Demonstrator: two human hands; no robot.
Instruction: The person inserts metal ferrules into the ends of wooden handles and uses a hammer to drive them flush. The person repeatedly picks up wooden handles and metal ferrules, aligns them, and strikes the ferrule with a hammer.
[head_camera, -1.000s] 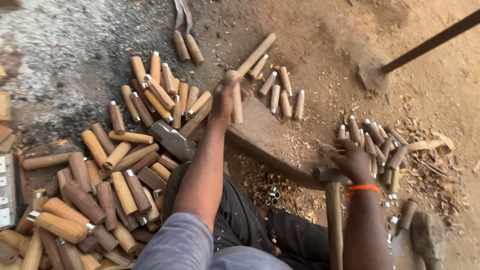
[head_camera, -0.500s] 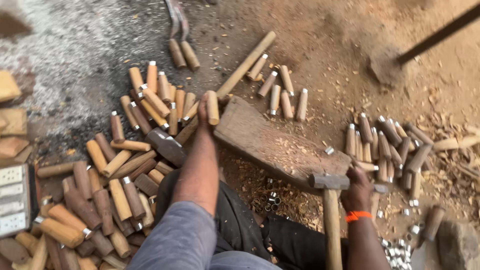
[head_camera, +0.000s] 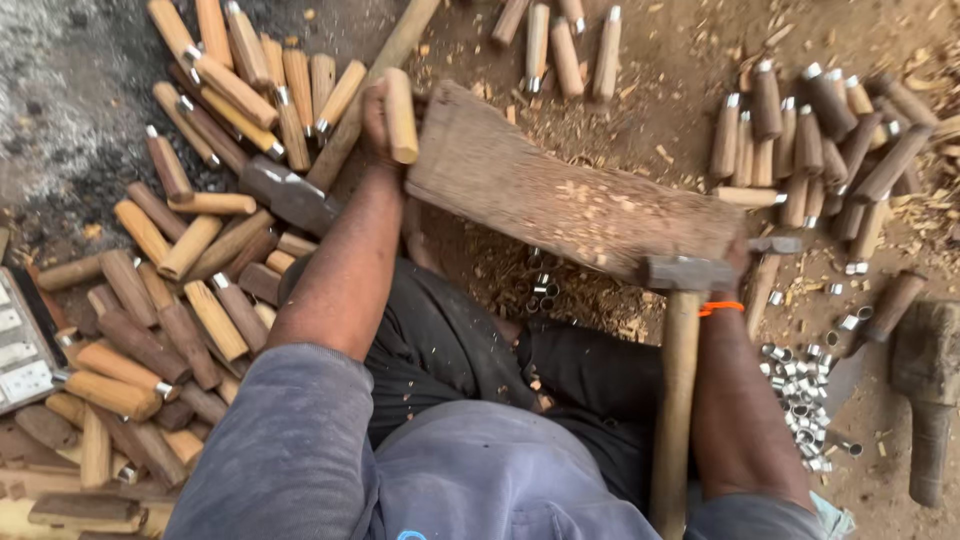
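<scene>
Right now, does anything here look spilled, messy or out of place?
Small metal rings lie scattered loose on the dirt by the right hand, and wood shavings litter the ground under the plank. The wooden handles lie in a jumbled heap.

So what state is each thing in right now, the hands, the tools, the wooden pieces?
left hand: closed around a pale wooden handle, held at the block's end
right hand: mostly hidden behind the hammer head; grip cannot be told
hammer: head resting at the block's edge
wooden block: lying flat, strewn with shavings
handles on the left: loose heap
metal rings: scattered on the ground
</scene>
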